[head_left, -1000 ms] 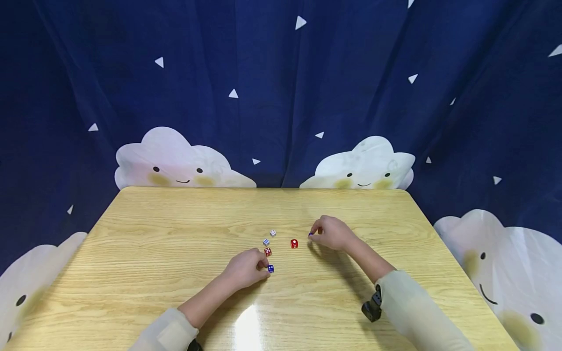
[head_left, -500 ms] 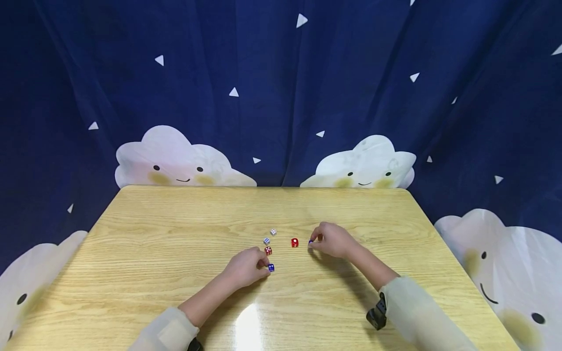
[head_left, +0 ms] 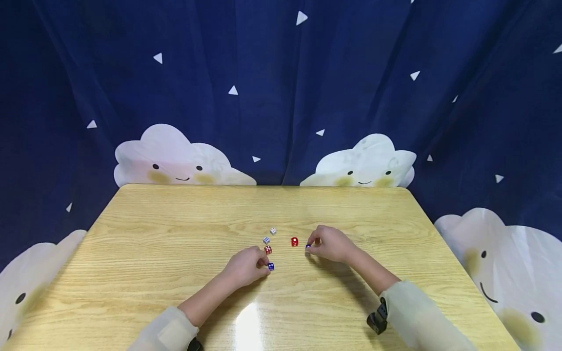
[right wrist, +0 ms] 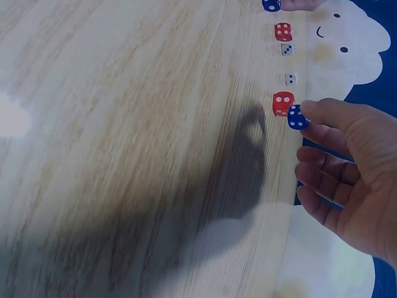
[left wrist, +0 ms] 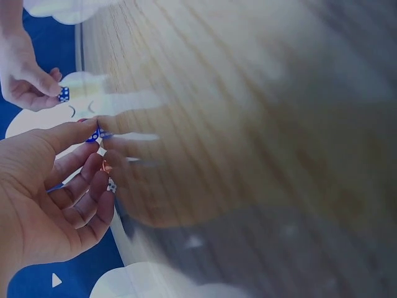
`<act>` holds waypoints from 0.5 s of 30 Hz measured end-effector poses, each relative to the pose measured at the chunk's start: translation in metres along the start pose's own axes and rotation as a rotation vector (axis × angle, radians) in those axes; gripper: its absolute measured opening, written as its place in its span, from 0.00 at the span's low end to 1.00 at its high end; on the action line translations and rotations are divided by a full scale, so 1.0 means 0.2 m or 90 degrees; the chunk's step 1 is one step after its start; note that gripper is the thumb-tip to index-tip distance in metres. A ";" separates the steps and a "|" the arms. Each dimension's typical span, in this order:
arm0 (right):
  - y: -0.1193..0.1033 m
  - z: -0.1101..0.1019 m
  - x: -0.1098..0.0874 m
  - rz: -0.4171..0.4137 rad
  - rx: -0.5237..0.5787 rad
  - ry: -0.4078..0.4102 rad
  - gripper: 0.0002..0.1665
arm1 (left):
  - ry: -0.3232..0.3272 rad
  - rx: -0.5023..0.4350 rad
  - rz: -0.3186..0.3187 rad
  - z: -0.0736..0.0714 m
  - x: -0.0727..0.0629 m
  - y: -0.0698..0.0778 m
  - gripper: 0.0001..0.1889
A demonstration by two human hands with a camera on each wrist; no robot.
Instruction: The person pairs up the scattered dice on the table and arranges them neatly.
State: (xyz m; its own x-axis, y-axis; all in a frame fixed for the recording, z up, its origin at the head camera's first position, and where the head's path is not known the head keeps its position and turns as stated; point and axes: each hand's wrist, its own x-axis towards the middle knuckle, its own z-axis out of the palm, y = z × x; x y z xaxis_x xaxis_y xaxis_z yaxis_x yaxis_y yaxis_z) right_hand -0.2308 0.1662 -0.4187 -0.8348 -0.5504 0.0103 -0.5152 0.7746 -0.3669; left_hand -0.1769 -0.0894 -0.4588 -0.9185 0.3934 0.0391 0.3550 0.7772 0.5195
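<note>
My left hand (head_left: pixel 247 266) pinches a blue die (head_left: pixel 270 266) between thumb and index finger, low over the wooden table. Just behind it lies a red die (head_left: pixel 268 249) with white pips. In the head view my right hand (head_left: pixel 332 244) is to the right, its thumb and index finger pinching another blue die (right wrist: pixel 297 117); in the right wrist view the other fingers are loosely curled. To the left of that hand rests a second red die (head_left: pixel 294 242), rounded and showing one large pip on top.
Two small white dice, the nearer (head_left: pixel 266 240) and the farther (head_left: pixel 273 231), lie behind the left red die. The wooden table (head_left: pixel 175 219) ends at a dark blue curtain (head_left: pixel 263 73) printed with smiling clouds. Each forearm wears a pale sleeve and a black wrist device.
My right hand has come nearer to me and slightly left with its blue die, now beside and a little in front of the right red die. The left hand stays in place.
</note>
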 end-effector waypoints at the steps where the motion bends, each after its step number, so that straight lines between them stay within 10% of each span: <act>1: 0.00 0.00 0.00 0.001 0.001 -0.002 0.08 | 0.000 0.000 0.000 0.00 0.00 0.00 0.06; 15: -0.03 0.03 -0.02 0.003 0.025 -0.014 0.08 | -0.002 -0.002 -0.009 0.00 0.00 0.01 0.06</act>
State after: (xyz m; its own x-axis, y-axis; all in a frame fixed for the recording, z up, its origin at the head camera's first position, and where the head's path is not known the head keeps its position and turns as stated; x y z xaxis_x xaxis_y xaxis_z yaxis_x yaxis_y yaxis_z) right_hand -0.2221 0.1612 -0.4224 -0.8324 -0.5540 -0.0120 -0.5031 0.7646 -0.4028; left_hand -0.1757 -0.0880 -0.4581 -0.9229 0.3840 0.0287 0.3413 0.7813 0.5226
